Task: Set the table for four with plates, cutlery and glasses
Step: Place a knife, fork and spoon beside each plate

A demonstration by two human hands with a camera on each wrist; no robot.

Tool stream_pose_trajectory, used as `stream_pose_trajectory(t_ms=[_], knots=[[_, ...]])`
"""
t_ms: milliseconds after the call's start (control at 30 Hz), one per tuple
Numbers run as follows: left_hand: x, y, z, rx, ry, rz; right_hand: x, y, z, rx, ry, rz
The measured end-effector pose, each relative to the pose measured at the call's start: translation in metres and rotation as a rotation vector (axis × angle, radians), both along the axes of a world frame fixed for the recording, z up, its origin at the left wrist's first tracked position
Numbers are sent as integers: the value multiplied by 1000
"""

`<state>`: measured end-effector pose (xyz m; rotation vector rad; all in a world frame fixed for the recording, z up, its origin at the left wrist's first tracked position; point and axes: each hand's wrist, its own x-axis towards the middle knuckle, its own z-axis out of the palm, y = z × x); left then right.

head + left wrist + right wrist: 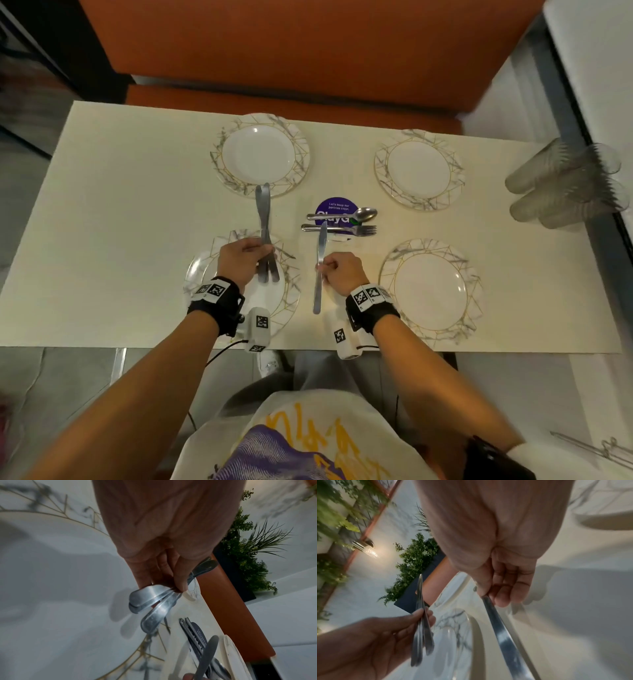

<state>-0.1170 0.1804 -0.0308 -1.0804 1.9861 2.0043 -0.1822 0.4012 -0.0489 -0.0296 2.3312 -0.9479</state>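
Grip: right hand point(337, 270) is pinching one knife point(320, 263) by its handle; left hand point(241, 260) is clasping a bundle of knives point(264, 233), fingers curled round the handles.
Place: single knife is hanging just right of the near-left plate point(291, 301); the bundle is hovering over that plate, blades pointing away from the person.
Waiting: spoon point(346, 215) and fork point(342, 229) are lying beyond that plate, to its right; stacked glasses point(565, 185) are sitting well to its right.
Risk: I judge the splayed handles in the left-wrist view could slip and clatter onto the plate.
Look: knives are appearing plain, slim, dull steel; plates white, marbled rims with gold lines.
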Motion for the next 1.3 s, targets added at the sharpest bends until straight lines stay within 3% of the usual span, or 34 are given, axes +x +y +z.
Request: stream_pose_trajectory(t_ms=[367,533,700,1300], knots=[[18,-4,-12,12,5,-27,42,13,-16,172,147,-27],[19,-7,-11,16,13,-8,54,24,-16,276,497,273],[18,-8,-11,20,17,-6,60,30,-18,329,467,483],[15,-2,-13,-21,28,-51,67,7,-16,257,473,500]])
